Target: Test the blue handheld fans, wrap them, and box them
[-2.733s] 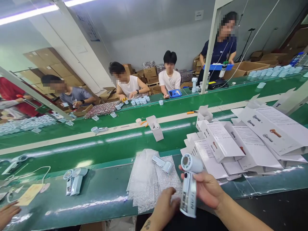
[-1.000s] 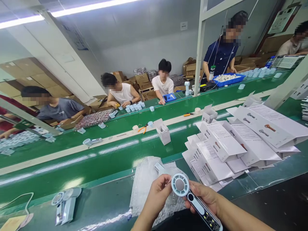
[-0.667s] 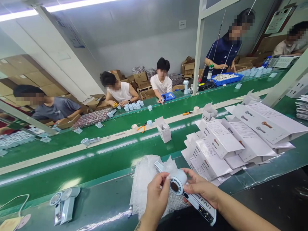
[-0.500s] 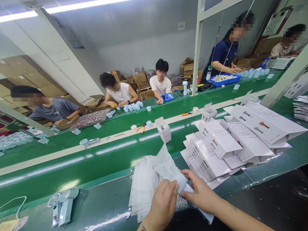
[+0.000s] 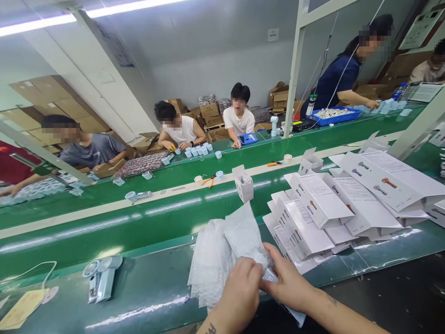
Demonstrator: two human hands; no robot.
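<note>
Both my hands meet at the bottom middle, over a pile of bubble-wrap bags [image 5: 212, 260] on the green bench. My left hand [image 5: 241, 287] is closed on a bubble-wrap bag [image 5: 243, 234] that stands up from the pile. My right hand [image 5: 287, 280] grips the handheld fan; only its white handle end [image 5: 295, 316] shows below my wrist, the head is hidden inside the bag and behind my fingers.
Flat white cartons [image 5: 323, 208] lie stacked to the right. Another fan [image 5: 100, 278] lies at the left, near a cable [image 5: 33, 269]. An open white box [image 5: 243, 183] stands on the belt. Several people work across the far conveyor.
The fan head, bare in my hands a second ago, has gone into a bubble-wrap bag that my left hand lifted from the pile. My view shifted slightly left.
</note>
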